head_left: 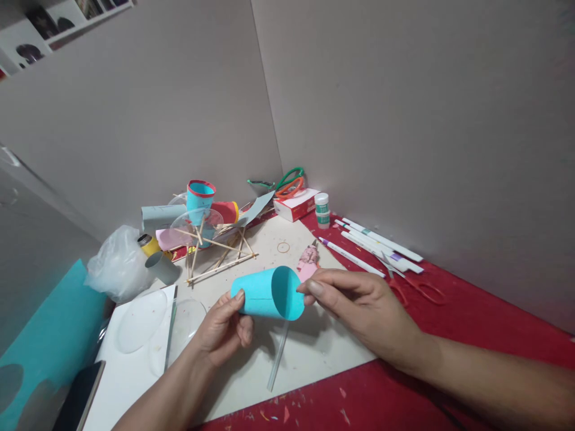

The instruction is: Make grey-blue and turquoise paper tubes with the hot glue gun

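Observation:
A turquoise paper cylinder (266, 293) lies sideways in the air just above a white board (314, 353). My left hand (223, 328) grips its left end from below, thumb on top. My right hand (359, 308) pinches the round turquoise cap at its right end with thumb and fingertips. Under the cylinder a clear plastic stick (278, 356) rests on the board. Pink paper scraps (308, 263) lie just behind my right hand.
A stick frame (220, 251) with turquoise and red cups stands at the back. White pens (381, 245), red scissors (422, 290), a small jar (321, 209) and a red-white box (296, 205) sit right. A plastic bag (117, 263), clear lids (144, 320) and turquoise sheet (45, 335) lie left.

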{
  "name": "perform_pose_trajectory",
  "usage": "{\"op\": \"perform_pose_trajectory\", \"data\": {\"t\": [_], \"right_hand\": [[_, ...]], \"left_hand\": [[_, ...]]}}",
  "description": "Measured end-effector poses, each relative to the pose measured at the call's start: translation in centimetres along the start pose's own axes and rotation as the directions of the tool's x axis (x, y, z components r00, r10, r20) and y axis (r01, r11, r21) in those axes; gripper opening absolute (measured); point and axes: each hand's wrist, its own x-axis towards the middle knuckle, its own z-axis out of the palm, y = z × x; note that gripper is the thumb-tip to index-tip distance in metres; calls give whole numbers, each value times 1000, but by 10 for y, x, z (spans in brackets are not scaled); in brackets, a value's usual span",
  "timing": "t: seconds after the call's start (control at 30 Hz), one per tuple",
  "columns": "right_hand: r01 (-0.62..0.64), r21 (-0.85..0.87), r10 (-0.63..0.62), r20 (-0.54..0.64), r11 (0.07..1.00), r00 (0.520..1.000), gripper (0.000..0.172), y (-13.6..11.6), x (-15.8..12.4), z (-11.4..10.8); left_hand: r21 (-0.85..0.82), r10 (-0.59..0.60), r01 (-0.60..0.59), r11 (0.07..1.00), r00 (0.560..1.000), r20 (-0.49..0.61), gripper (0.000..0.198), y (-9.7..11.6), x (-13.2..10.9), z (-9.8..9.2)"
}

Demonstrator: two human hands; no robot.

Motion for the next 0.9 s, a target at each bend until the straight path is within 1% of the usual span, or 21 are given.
{"op": "perform_pose_trajectory", "data": {"t": [0.2, 0.5, 0.73, 0.9], "right_hand": [[22, 32, -20, -54, 999, 998, 32, -1, 0, -1], [53, 40, -51, -44, 998, 998, 27, 4, 1, -1], [44, 44, -41, -52, 998, 998, 29, 4, 1, -1], [50, 34, -48, -58, 998, 997, 30, 4, 2, 0]], "left_hand": [[8, 14, -14, 1000, 1000, -4, 33, 3, 0, 1], [26, 21, -21, 999, 1000, -8, 34, 6, 1, 2], [93, 18, -14, 996, 999, -41, 35, 5, 0, 3], [95, 24, -19, 995, 999, -44, 35, 5, 1, 3]]}}
